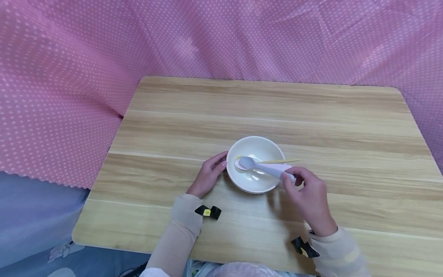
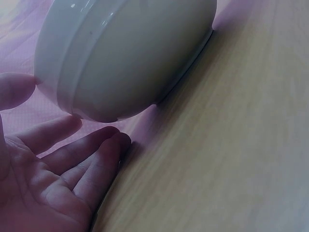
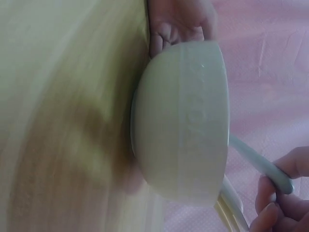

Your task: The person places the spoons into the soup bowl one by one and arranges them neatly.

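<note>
A white bowl (image 1: 256,146) stands upright on the wooden table. My left hand (image 1: 209,175) is at its left side, thumb and a fingertip touching the outer wall, the other fingers loosely extended, as the left wrist view shows. With thumb and fingers, my right hand (image 1: 311,198) pinches the handle end of a pale lavender spoon (image 1: 268,169), whose head is over the bowl's inside. A pale pink spoon (image 1: 285,167) lies in the bowl under it, partly covered. Beside that, a thin yellow handle (image 1: 292,160) sticks out over the right rim; its other end is mostly hidden.
The wooden table (image 1: 194,115) has rounded corners and reaches well past the bowl on all sides. Pink dotted cloth (image 1: 221,42) hangs behind it and at the left. Black bands with yellow tags (image 1: 207,212) are at both wrists.
</note>
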A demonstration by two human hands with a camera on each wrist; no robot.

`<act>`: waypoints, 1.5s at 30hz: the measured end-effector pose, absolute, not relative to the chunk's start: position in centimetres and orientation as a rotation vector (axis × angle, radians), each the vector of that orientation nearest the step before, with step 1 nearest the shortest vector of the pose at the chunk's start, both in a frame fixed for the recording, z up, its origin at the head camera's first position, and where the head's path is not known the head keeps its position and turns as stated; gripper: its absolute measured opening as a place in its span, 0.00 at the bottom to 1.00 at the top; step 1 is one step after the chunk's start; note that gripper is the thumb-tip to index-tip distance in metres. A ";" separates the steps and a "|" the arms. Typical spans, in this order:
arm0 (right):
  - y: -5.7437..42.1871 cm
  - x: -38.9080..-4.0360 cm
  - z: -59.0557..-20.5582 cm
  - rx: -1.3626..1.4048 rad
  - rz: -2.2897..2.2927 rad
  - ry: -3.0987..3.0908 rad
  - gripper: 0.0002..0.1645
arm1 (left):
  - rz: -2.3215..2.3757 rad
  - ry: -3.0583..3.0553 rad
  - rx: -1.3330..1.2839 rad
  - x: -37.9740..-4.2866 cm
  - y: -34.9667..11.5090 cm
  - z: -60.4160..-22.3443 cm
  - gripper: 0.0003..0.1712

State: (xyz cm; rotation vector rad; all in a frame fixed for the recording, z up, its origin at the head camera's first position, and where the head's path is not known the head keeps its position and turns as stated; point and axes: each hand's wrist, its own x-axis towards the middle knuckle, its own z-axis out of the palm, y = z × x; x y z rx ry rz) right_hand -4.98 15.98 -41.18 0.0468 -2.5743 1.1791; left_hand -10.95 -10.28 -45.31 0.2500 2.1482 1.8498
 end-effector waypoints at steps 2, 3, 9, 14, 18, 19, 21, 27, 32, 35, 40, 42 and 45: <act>15.8 -4.9 -41.3 0.080 1.153 -2.571 0.05 | 1.860 2.140 0.244 -10.9 -10.3 -45.3 0.25; 15.8 -4.9 -41.3 0.099 1.135 -2.566 0.06 | 1.863 2.138 0.241 -10.9 -10.3 -45.3 0.25; 15.4 -4.8 -41.6 0.190 1.007 -2.541 0.05 | 1.850 2.150 0.230 -10.9 -10.3 -45.3 0.25; 15.1 -4.7 -41.8 0.189 0.974 -2.572 0.06 | 1.857 2.140 0.235 -10.9 -10.2 -45.2 0.25; 15.0 -4.6 -42.0 0.178 0.969 -2.596 0.07 | 1.857 2.144 0.242 -11.0 -10.2 -45.2 0.25; 14.9 -4.5 -42.0 0.174 0.970 -2.602 0.07 | 1.856 2.146 0.241 -11.0 -10.2 -45.2 0.25; 14.9 -4.4 -42.2 0.165 0.970 -2.615 0.07 | 1.849 2.150 0.240 -11.0 -10.2 -45.1 0.25; 14.9 -4.1 -42.6 0.142 0.985 -2.630 0.06 | 1.842 2.152 0.238 -10.9 -10.2 -45.1 0.25; 14.9 -4.0 -42.6 0.105 1.006 -2.654 0.06 | 1.834 2.155 0.235 -10.9 -10.2 -45.2 0.26; 14.9 -4.0 -42.6 0.078 1.017 -2.679 0.06 | 1.832 2.157 0.230 -10.9 -10.2 -45.2 0.25; 14.9 -3.9 -42.7 0.053 1.025 -2.698 0.07 | 1.823 2.164 0.223 -10.9 -10.3 -45.2 0.26; 14.9 -3.9 -42.8 0.051 1.025 -2.697 0.07 | 1.824 2.163 0.222 -10.9 -10.3 -45.1 0.26; 15.0 -3.9 -42.9 0.045 1.024 -2.693 0.07 | 1.830 2.160 0.227 -10.9 -10.2 -45.1 0.25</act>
